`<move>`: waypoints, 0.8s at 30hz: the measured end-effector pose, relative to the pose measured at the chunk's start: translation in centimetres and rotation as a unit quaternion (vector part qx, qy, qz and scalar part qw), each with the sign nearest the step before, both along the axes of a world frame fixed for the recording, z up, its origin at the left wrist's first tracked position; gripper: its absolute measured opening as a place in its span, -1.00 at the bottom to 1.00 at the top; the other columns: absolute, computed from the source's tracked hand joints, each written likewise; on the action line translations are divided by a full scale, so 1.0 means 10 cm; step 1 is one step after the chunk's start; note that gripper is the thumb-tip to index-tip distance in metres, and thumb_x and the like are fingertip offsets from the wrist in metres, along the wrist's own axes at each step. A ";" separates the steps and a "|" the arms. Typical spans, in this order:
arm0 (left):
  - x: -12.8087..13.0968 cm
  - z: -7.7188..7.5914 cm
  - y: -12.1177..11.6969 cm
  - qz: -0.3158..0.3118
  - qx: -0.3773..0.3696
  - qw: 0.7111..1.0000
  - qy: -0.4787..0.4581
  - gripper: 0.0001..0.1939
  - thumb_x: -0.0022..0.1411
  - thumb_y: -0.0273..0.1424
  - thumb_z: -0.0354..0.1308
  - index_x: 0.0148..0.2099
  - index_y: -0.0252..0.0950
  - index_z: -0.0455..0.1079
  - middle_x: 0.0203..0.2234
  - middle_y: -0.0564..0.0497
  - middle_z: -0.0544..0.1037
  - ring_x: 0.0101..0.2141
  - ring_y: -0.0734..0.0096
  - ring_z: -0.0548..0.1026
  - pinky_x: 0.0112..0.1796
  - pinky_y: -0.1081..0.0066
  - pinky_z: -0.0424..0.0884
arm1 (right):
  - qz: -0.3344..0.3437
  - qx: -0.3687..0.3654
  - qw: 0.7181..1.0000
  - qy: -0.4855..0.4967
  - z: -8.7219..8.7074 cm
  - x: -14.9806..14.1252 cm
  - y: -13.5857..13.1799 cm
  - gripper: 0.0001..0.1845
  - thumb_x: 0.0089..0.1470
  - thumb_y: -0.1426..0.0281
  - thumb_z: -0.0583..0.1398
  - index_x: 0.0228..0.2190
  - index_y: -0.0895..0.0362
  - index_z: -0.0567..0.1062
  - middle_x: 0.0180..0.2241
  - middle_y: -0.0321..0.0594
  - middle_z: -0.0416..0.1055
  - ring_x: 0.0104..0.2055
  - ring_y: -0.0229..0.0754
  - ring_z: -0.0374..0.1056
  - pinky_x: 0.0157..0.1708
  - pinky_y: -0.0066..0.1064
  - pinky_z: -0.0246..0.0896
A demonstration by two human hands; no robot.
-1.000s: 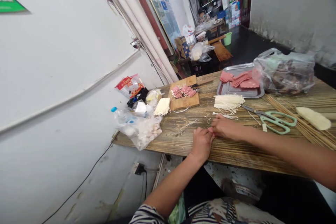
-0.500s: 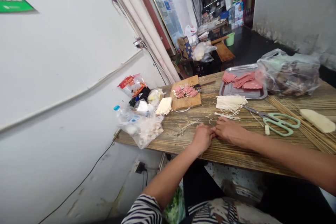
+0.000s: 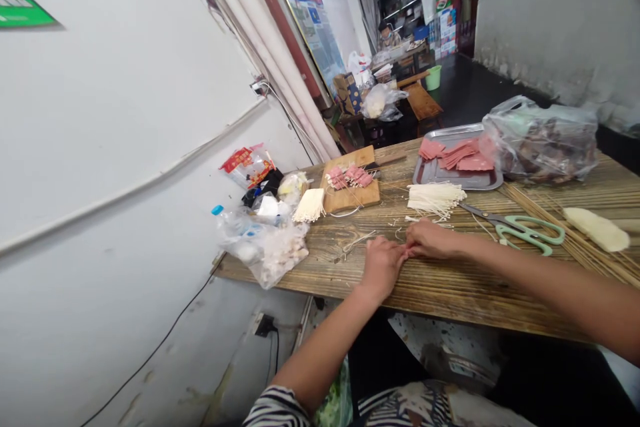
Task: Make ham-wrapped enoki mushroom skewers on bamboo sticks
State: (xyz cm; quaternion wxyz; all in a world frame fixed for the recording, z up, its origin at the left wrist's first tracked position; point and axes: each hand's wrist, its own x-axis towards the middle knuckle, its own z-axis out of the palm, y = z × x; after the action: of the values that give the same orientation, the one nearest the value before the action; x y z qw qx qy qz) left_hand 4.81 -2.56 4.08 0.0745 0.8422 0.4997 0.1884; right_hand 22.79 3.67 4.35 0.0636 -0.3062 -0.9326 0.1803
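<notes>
My left hand (image 3: pixel 384 265) and my right hand (image 3: pixel 427 240) meet fingertip to fingertip low over the table's near edge. Both are closed, pinching a pink meat slice that my fingers almost wholly cover. Just beyond my right hand lies a bundle of enoki mushrooms (image 3: pixel 434 199), with loose strands beside it. Scissors with green handles (image 3: pixel 533 232) rest to the right of the bundle. On a wooden cutting board (image 3: pixel 350 199) are pink meat rolls with enoki (image 3: pixel 357 177) on thin sticks. More pink meat slices (image 3: pixel 465 152) lie on a metal tray (image 3: pixel 457 181).
A second enoki bundle (image 3: pixel 310 205) and a plastic bag (image 3: pixel 270 247) occupy the table's left end. At the right are a filled clear bag (image 3: pixel 545 143), bamboo skewers (image 3: pixel 565 227) and a pale oval piece (image 3: pixel 597 228). A person (image 3: pixel 387 35) sits in the background.
The pink slice between my fingertips, visible a second ago, is now nearly hidden. My hands have shifted only slightly, staying together in the same spot. The view swayed a little.
</notes>
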 end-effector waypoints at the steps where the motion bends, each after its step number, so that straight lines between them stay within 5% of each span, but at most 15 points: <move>1: 0.01 -0.03 -0.03 -0.005 0.014 1.000 0.006 -0.77 0.31 -0.28 0.11 -0.16 -0.22 0.58 -0.31 -0.07 0.63 -0.23 0.23 0.45 -0.16 0.25 0.24 | -0.004 -0.022 1.000 -0.004 0.02 0.00 0.02 -0.75 0.10 0.28 0.18 -0.40 0.11 0.64 -0.42 -0.14 0.53 -0.37 -0.20 0.33 -0.33 -0.41 0.01; 6: 0.00 -0.09 0.02 -0.020 -0.007 1.000 -0.003 -0.76 0.33 -0.28 0.09 -0.16 -0.20 0.58 -0.34 -0.03 0.64 -0.27 0.28 0.46 -0.16 0.25 0.24 | -0.041 -0.056 0.998 0.005 0.01 0.02 0.02 -0.75 0.08 0.27 0.20 -0.35 0.14 0.64 -0.40 -0.14 0.54 -0.38 -0.20 0.35 -0.35 -0.42 0.05; 15: -0.07 -0.02 0.39 -0.081 -0.113 0.990 -0.017 -0.75 0.28 -0.24 0.14 -0.30 -0.18 0.62 -0.39 -0.02 0.66 -0.33 0.33 0.54 -0.17 0.35 0.35 | -0.006 0.268 0.963 0.025 -0.19 0.03 -0.33 -0.62 0.28 0.41 -0.04 -0.37 0.16 0.54 -0.43 -0.13 0.44 -0.29 -0.13 0.23 -0.08 -0.20 -0.08; 19: -0.07 0.00 0.34 -0.077 -0.106 0.991 -0.021 -0.79 0.28 -0.28 0.15 -0.27 -0.18 0.61 -0.36 0.01 0.65 -0.32 0.35 0.53 -0.19 0.36 0.35 | -0.011 0.207 0.978 0.037 -0.18 0.02 -0.23 -0.58 0.28 0.32 0.00 -0.48 0.13 0.55 -0.48 -0.17 0.43 -0.34 -0.17 0.21 -0.16 -0.25 -0.09; 24: -0.04 -0.07 0.12 -0.046 0.048 0.998 -0.012 -0.82 0.29 -0.31 0.15 -0.20 -0.23 0.57 -0.31 -0.03 0.63 -0.24 0.28 0.46 -0.16 0.25 0.28 | -0.009 0.090 0.995 0.038 -0.12 0.02 -0.04 -0.64 0.20 0.29 0.11 -0.53 0.13 0.57 -0.49 -0.18 0.47 -0.38 -0.21 0.27 -0.25 -0.32 -0.06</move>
State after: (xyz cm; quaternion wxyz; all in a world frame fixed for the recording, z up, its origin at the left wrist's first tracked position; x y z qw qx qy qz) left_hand 4.40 -1.41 3.37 0.0484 0.8647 0.4498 0.2182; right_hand 23.01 3.22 3.16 0.1277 -0.3003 -0.9392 0.1067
